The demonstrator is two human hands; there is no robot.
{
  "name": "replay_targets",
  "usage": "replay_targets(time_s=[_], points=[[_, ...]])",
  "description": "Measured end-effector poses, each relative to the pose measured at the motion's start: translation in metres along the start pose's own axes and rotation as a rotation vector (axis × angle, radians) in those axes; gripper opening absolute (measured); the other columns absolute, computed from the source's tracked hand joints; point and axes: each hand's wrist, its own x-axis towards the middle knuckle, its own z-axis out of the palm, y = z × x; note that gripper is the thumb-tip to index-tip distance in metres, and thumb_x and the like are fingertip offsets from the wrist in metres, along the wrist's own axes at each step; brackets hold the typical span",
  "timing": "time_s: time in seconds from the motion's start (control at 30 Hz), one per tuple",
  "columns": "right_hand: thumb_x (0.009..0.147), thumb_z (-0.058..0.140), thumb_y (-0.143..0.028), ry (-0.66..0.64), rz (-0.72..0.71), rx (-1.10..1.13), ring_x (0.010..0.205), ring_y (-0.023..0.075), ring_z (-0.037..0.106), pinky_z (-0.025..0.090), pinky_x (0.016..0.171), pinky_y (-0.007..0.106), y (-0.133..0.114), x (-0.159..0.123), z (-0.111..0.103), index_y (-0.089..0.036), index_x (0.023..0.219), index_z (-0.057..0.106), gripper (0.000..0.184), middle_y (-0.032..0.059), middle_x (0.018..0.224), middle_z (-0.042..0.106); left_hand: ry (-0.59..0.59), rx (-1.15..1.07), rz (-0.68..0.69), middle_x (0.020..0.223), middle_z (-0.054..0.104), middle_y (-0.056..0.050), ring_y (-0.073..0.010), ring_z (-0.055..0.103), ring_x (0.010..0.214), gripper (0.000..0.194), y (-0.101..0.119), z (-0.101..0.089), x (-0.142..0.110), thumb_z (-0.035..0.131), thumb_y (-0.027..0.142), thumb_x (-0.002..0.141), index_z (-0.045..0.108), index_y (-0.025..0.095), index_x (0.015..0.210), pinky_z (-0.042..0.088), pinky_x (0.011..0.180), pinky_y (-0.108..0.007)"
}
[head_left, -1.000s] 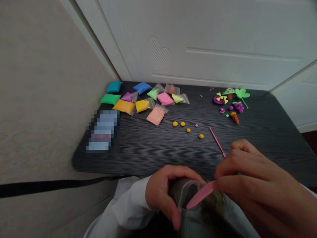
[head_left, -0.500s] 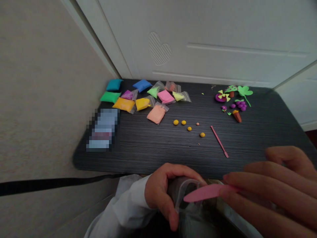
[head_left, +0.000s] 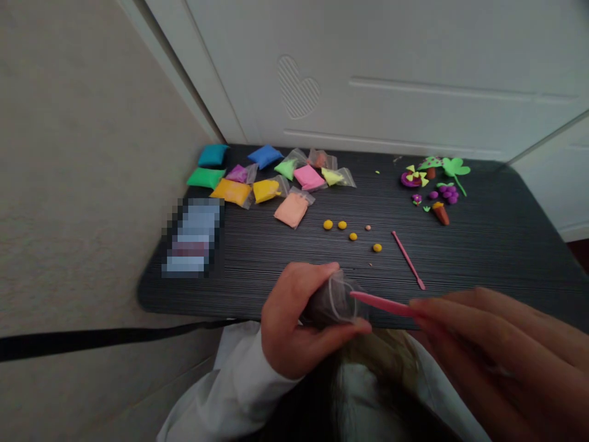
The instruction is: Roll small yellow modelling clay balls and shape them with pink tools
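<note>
My left hand (head_left: 288, 322) is wrapped round a small clear zip bag (head_left: 341, 298), fingers above and thumb below, at the table's front edge. The bag's mouth gapes to the right; I cannot tell what is inside. Between thumb and fingers, my right hand (head_left: 483, 328) pinches a flat pink clay-modelling knife (head_left: 384, 304). Its tip is at the bag's mouth; whether it touches the plastic cannot be made out. Beyond the hands lie several small yellow clay balls (head_left: 377, 248), a tiny peach ball (head_left: 367, 228) and a thin pink modelling stick (head_left: 408, 260).
Several bags of coloured clay, among them a peach one (head_left: 292, 209), lie at the back left of the dark table (head_left: 257, 258). A blurred-out phone-like object (head_left: 193, 236) is at the left edge. Finished clay pieces, including purple grapes (head_left: 448, 193), stand back right.
My left hand has lifted the bag up and away from my lap, over the table edge. The knife has come up with it and turned, its tip now pointing slightly upward.
</note>
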Motion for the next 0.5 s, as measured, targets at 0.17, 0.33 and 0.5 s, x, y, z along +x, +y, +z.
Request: replay_targets(time_s=[0.17, 0.33, 0.5], points=[[0.082, 0.047, -0.018, -0.010, -0.006, -0.014, 0.062, 0.0134, 0.060, 0.048, 0.053, 0.026, -0.012, 0.004, 0.009, -0.022, 0.102, 0.055, 0.023, 0.0001, 0.078, 0.066, 0.107, -0.047, 0.092, 0.096, 0.062, -0.008, -0.0217, 0.059, 0.086, 0.067, -0.007, 0.006, -0.005, 0.079, 0.033, 0.053, 0.049, 0.022, 0.112, 0.049, 0.076, -0.039], [0.083, 0.042, -0.018, -0.011, -0.104, -0.137, 0.063, 0.0176, 0.063, 0.050, 0.051, 0.029, -0.018, 0.002, 0.015, -0.020, 0.113, 0.050, 0.031, 0.0023, 0.086, 0.069, 0.074, -0.052, 0.090, 0.095, 0.063, -0.009, -0.0208, 0.060, 0.083, 0.061, -0.007, 0.005, -0.004, 0.078, 0.035, 0.055, 0.051, 0.019, 0.107, 0.051, 0.072, -0.037], [0.085, 0.038, -0.017, 0.035, -0.110, -0.163, 0.057, 0.0169, 0.063, 0.048, 0.049, 0.029, -0.027, 0.007, 0.015, -0.018, 0.108, 0.054, 0.028, 0.0030, 0.081, 0.070, 0.104, -0.111, 0.100, 0.093, 0.063, -0.006, -0.0183, 0.060, 0.079, 0.062, -0.005, 0.004, -0.003, 0.077, 0.035, 0.057, 0.049, 0.019, 0.109, 0.051, 0.069, -0.034]])
